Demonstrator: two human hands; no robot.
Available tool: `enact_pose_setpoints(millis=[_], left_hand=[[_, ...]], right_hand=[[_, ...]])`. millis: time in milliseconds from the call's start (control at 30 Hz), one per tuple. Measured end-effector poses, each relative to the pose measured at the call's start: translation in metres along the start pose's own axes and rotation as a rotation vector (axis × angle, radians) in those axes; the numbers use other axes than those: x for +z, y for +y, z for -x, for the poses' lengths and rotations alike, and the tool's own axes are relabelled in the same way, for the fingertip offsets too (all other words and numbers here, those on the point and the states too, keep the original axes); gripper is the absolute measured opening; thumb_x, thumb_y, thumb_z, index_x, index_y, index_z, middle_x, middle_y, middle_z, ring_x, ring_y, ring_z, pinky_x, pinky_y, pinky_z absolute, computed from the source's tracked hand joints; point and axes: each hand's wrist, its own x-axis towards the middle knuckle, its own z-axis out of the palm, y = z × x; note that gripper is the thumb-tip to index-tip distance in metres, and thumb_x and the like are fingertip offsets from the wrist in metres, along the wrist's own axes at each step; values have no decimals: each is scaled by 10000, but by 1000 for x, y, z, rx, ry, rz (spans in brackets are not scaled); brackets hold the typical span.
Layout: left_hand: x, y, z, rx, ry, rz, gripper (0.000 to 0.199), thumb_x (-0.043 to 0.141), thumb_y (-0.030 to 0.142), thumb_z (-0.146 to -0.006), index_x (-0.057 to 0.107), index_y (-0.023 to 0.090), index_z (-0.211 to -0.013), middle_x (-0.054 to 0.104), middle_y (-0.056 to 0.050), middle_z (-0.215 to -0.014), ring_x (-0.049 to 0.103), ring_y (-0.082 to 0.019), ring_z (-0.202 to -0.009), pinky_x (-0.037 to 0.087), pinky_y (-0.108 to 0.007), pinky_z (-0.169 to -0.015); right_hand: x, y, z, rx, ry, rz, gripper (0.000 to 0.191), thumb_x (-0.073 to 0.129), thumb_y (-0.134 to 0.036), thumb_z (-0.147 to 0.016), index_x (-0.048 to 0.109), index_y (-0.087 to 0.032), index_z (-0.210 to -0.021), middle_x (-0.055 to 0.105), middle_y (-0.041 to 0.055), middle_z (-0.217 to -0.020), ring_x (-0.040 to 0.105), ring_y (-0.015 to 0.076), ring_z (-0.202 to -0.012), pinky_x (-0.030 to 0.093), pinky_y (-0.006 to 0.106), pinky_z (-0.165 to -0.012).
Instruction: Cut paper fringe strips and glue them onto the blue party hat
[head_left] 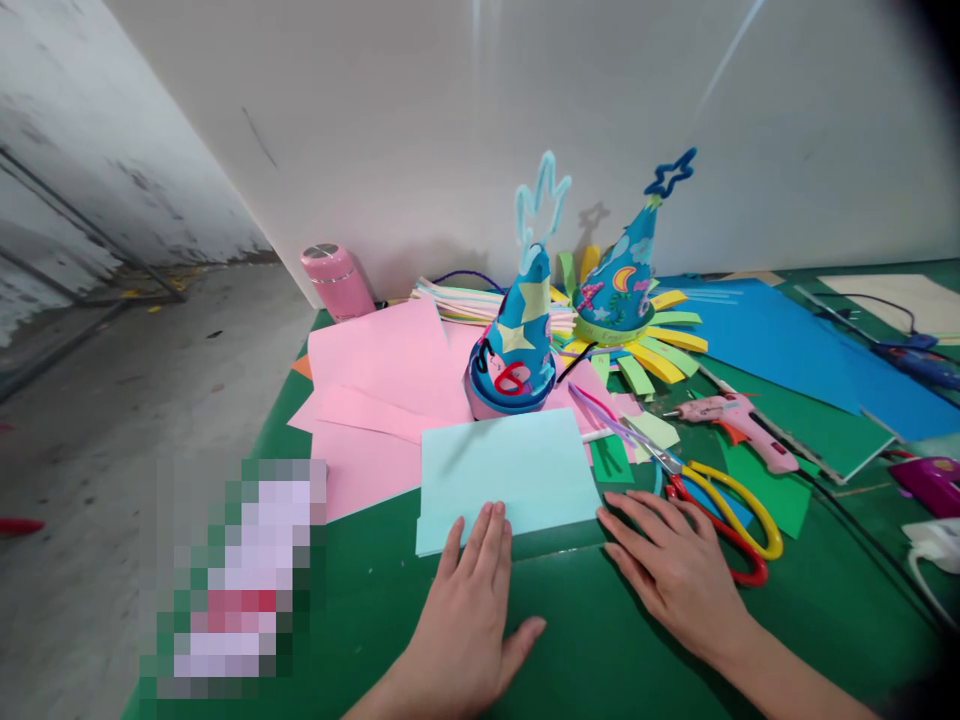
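Observation:
A light blue paper sheet (510, 470), apparently folded or doubled, lies on the green table. My left hand (476, 610) rests flat with its fingertips on the sheet's lower edge, thumb spread to the right. At the sheet's lower right corner lies my right hand (667, 565), palm down with fingers apart, beside the red and yellow scissors (739, 510). Behind the sheet stands a blue cone hat (521, 345) with stars, a red pipe-cleaner shape and a light blue wire crown on top.
Pink paper (375, 350) and a pink bottle (337, 282) are at the left. Another cone hat (621, 275) stands behind on yellow and green strips. To the right are a pink glue gun (742, 422), its black cable and blue sheets (787, 345).

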Motion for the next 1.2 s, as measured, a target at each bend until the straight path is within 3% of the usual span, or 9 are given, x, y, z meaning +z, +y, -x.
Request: enact_pose_setpoints(millis=[167,300,400,533,733,967,1100,1200], left_hand=[[-2,0,2,4,34,-14,668,244,522,-816,248,80,-1317,225,-146,-1386,151,-287,-1271,138,-435,-1013],[-4,2,1,-5,67,-10,663,262,529,-810,252,105,-1320,266,-142,-1372,189,-282,-1262,154,-430,-1008],[-5,5,-2,-30,57,12,641,262,555,-801,266,176,-1318,274,-139,-1371,199,-288,-1258,167,-455,-991],[-8,10,-3,-48,55,7,630,248,569,-798,323,182,-1289,317,-156,-1346,228,-289,-1248,183,-464,-973],[-15,2,12,-103,94,-61,573,253,518,-826,477,126,-1179,449,-134,-1265,348,-260,-1187,148,-440,-989],[-15,-23,54,-236,143,-180,535,302,490,-825,524,113,-1133,475,-141,-1239,382,-264,-1167,61,-452,-1006],[-19,-35,67,-225,156,-213,492,344,469,-818,518,135,-1134,493,-127,-1225,383,-274,-1164,101,-476,-997],[-27,-37,55,-280,258,-162,416,393,411,-814,539,138,-1091,551,-128,-1157,438,-270,-1111,187,-472,-971]], right_hand=[[2,8,10,32,32,1,260,501,-282,-778,588,-236,-1018,575,35,-1129,477,241,-1008,305,400,-815],[1,-9,5,22,65,-61,343,466,-238,-794,508,-213,-1134,538,50,-1177,439,238,-1063,299,391,-847],[3,-35,-7,-104,-33,-174,379,433,-246,-816,452,-205,-1193,533,35,-1189,425,198,-1087,283,350,-877],[9,-56,-17,-132,-143,-198,363,420,-285,-830,463,-210,-1182,513,22,-1217,430,176,-1078,279,331,-866],[13,-54,-15,-139,-122,-180,341,434,-297,-823,486,-233,-1153,524,12,-1206,456,179,-1048,275,358,-845],[13,-55,-15,-142,-106,-177,325,430,-291,-821,504,-233,-1132,534,22,-1194,480,190,-1020,282,368,-839],[14,-55,-15,-143,-99,-185,323,431,-295,-819,504,-239,-1129,541,25,-1184,486,191,-1014,284,367,-841],[13,-53,-20,-139,-83,-210,312,436,-284,-818,507,-241,-1119,557,33,-1155,492,189,-1002,275,370,-859]])
